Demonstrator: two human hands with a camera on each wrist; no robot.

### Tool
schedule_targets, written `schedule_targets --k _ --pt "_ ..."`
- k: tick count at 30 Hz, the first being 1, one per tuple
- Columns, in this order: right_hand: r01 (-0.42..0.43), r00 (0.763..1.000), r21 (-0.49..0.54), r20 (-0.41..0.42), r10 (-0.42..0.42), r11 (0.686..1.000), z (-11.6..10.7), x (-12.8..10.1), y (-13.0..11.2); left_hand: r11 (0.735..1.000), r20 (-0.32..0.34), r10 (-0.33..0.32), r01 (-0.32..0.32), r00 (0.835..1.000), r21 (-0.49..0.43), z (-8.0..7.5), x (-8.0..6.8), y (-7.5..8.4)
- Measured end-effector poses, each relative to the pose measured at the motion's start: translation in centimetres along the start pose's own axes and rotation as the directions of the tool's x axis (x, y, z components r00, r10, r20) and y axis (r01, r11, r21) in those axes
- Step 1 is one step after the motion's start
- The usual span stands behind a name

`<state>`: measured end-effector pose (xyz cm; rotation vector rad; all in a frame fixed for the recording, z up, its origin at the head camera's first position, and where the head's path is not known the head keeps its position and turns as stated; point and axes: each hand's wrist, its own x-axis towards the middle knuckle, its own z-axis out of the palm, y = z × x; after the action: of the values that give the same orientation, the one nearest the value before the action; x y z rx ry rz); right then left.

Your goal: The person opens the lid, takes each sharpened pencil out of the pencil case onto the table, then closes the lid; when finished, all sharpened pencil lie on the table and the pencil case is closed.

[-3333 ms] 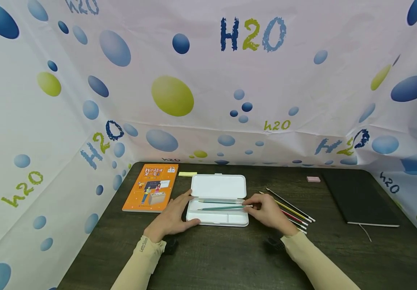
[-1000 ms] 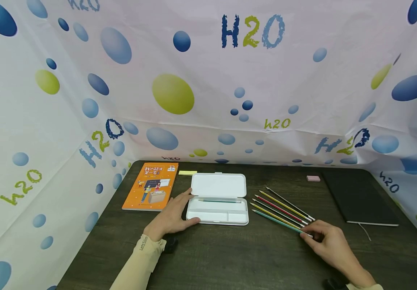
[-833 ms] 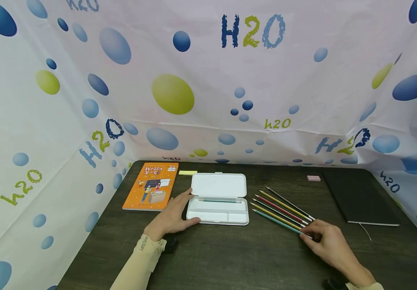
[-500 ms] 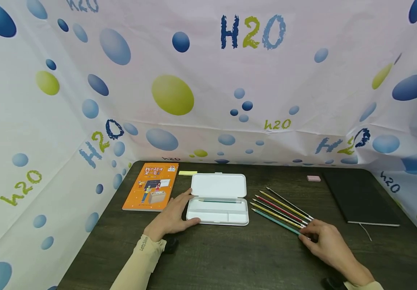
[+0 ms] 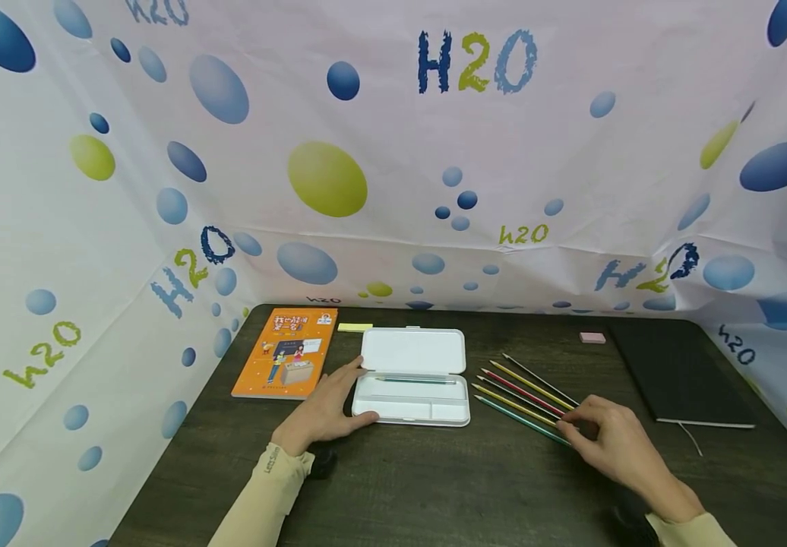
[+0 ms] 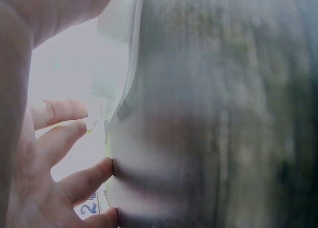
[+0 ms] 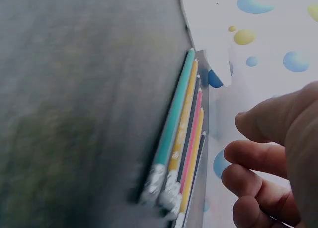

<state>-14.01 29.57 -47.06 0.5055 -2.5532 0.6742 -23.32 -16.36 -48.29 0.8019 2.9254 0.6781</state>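
My left hand (image 5: pixel 323 407) spreads at the left side of an opened white pencil case (image 5: pixel 412 351), thumb at its front corner and fingers toward its hinge. A teal pencil (image 5: pixel 415 380) lies in the case's long back compartment. Several pencils lie fanned on the table right of the case, among them a teal pencil (image 5: pixel 522 419) at the front and a red pencil (image 5: pixel 525 387). Over their eraser ends hovers my right hand (image 5: pixel 614 443), thumb and fingers apart. In the right wrist view its fingers (image 7: pixel 256 158) hold nothing, and the pencils' metal-capped ends show below.
An orange book (image 5: pixel 286 353) lies at the left, with a yellow sticky pad (image 5: pixel 355 327) behind the case. A pink eraser (image 5: pixel 592 338) and a black notebook (image 5: pixel 681 372) with a ribbon are at the back right. A printed cloth wall (image 5: pixel 393 258) rises behind the table.
My right hand took a teal pencil out of the case and laid it in front of the others. It has since let go and risen slightly; my left hand has stayed put.
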Motion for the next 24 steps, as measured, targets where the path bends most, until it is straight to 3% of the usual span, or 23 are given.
schedule_targets --k 13,24 --pt "0.044 0.980 0.055 0.194 -0.054 0.998 3.1 4.6 -2.2 1.000 -0.008 -0.001 0.001 1.000 -0.005 0.2 -0.1 0.1" --pt "0.072 0.977 0.048 0.198 -0.080 0.996 6.0 7.6 -5.4 1.000 0.000 -0.007 0.007 1.000 -0.006 0.1 0.0 0.1"
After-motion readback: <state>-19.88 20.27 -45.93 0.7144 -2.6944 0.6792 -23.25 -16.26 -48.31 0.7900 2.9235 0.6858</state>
